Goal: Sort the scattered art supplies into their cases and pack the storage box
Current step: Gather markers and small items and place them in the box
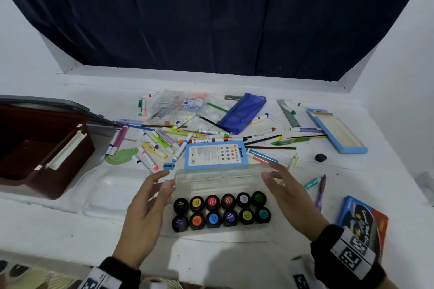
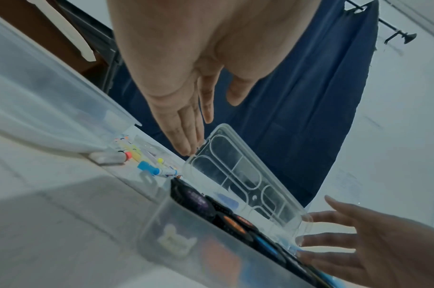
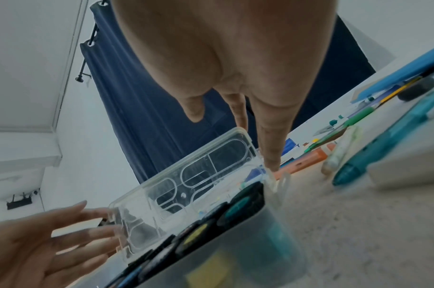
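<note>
A clear plastic paint case (image 1: 218,227) lies at the table's near middle, filled with two rows of poster paint pots (image 1: 220,210). Its clear hinged lid (image 1: 220,177) stands up at the far side. My left hand (image 1: 150,197) touches the lid's left end with straight fingers, and my right hand (image 1: 281,185) touches its right end the same way. The left wrist view shows the lid (image 2: 238,175) with my left fingertips (image 2: 186,148) at its corner. The right wrist view shows the lid (image 3: 186,175) and my right fingertips (image 3: 272,163) at its edge. A brown storage box (image 1: 35,148) stands open at left.
Markers, pens and pencils (image 1: 164,141) lie scattered across the table's middle. A blue pencil box (image 1: 216,155) sits behind the lid, a blue pouch (image 1: 244,112) farther back, an open blue tray (image 1: 338,131) at right, a crayon box (image 1: 361,220) near right, a clear tray (image 1: 112,190) at left.
</note>
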A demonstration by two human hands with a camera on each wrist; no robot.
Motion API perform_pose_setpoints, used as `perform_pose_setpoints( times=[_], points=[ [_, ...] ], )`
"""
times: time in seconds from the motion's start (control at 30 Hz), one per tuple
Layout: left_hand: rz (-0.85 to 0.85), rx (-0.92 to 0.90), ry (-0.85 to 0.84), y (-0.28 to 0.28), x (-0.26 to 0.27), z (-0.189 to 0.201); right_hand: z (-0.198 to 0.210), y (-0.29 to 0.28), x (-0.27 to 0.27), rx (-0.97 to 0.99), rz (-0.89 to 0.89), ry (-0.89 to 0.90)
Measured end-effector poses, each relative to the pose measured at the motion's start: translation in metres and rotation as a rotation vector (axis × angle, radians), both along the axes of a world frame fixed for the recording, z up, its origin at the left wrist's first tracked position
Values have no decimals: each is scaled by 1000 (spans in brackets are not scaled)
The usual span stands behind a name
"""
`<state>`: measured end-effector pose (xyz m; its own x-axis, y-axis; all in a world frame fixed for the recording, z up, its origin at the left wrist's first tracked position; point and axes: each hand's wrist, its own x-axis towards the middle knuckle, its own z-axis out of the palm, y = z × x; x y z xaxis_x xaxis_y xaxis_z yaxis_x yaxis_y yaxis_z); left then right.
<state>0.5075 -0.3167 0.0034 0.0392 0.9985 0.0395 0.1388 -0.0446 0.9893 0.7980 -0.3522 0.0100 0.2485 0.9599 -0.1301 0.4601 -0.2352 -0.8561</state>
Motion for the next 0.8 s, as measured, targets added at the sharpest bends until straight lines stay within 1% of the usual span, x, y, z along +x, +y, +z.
perform_pose_setpoints(
  times=[0.1,0.17,0.2,0.27,0.33,0.43,0.5,0.63,0.8],
  points=[
    [27,-26,-80,-8,-8,-3,-7,-7,1,92,-97,220],
    [37,-34,-90,-13,-12,-3,-10,-11,2,125,-135,275],
    [40,-44,-90,-15,-14,-3,-11,-13,2,131,-137,268],
    [25,-64,-58,-18,-19,-7,-13,-15,5,125,-111,177],
    [-11,-69,37,-23,-23,-15,-14,-18,8,95,-94,82],
    [-39,-37,177,-31,-27,-24,-17,-22,10,82,-92,11],
    [-48,-25,209,-34,-27,-28,-20,-24,10,69,-61,-61],
    [-36,-8,259,-32,-27,-31,-19,-22,9,55,-16,-149],
    [6,8,356,-23,-24,-34,-20,-15,8,42,14,-217]
  ],
)
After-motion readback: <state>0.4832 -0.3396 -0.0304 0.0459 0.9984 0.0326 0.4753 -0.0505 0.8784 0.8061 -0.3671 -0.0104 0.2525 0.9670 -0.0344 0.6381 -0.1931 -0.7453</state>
